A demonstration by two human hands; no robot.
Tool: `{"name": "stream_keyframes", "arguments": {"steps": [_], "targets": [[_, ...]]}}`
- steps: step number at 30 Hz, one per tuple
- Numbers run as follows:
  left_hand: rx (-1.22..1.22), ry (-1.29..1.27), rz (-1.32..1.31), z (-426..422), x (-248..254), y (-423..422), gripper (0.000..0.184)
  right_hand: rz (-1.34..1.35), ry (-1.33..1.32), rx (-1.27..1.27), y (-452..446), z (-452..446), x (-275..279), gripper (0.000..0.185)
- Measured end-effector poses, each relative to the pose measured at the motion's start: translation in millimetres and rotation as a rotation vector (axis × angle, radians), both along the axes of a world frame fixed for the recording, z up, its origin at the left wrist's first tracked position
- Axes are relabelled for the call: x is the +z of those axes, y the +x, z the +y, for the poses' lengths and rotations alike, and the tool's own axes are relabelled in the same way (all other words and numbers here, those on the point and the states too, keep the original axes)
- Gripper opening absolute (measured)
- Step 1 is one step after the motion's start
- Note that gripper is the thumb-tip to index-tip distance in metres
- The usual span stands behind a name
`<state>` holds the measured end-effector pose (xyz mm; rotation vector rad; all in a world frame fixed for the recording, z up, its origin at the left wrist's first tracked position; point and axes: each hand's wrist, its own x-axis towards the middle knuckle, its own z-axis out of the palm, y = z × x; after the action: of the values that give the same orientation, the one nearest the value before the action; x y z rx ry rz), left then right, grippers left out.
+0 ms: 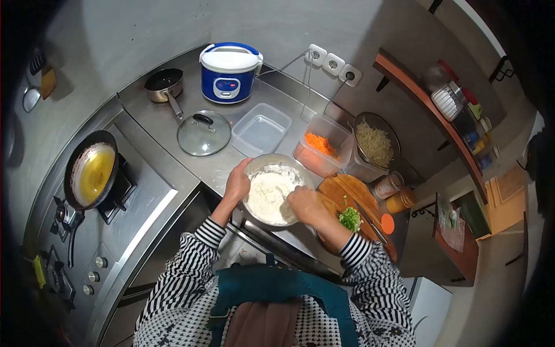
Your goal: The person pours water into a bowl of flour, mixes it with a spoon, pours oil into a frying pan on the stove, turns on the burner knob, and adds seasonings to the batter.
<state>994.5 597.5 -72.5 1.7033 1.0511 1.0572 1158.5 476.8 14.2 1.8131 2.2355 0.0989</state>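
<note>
The round metal bowl (292, 162) is sitting at the counter's front edge, straight before you, and it is holding a white, floury mixture (267, 194). Your left hand (237, 181) is gripping its left rim; your right hand (306, 205) is curling inward over the right side, fingers drawn together. Whether it is holding a utensil, you cannot tell (the knuckles are hiding the grip).

Just beyond the bowl, a clear rectangular plastic container (261, 128) is lying open beside a round glass lid with a black handle (203, 133). To the right, a tall translucent plastic tub (315, 165) is holding orange shreds (321, 144), and a round strainer (395, 143) is carrying pale, thin strands (373, 141) above another tub (363, 171). A round wooden board (347, 188) is bearing chopped green pieces (350, 219) and a knife (370, 222), with two lidded jars (387, 185) standing behind.

Farther left, a black frying pan (70, 173) is holding yellow liquid (96, 172) on the hob. The small metal saucepan's (164, 84) dark interior is hard to read, and the blue-and-white rice cooker (228, 81) is hiding its contents beneath a closed lid. Your right forearm is partly covering the board, while dark, curved borders are cutting off the outer edges.
</note>
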Motion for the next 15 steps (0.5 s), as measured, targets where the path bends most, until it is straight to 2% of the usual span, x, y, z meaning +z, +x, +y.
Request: {"name": "stream_keyframes", "arguments": {"steps": [3,5,10,13,15], "targets": [[0.036,0.046,0.161,-8,27,-3,0.049,0.023,0.131,0.140,11,10,22,0.011],[0.016,0.019,0.278,-11,36,-4,0.050,-0.124,0.103,0.244,7,18,48,0.011],[0.015,0.058,0.266,-5,21,0,0.050,-0.266,0.232,0.588,-2,48,60,0.013],[-0.010,0.040,0.281,-3,27,1,0.050,-0.203,0.199,0.636,32,57,33,0.012],[0.010,0.075,0.323,-5,28,-2,0.050,-0.201,0.093,0.472,50,41,28,0.010]]}}
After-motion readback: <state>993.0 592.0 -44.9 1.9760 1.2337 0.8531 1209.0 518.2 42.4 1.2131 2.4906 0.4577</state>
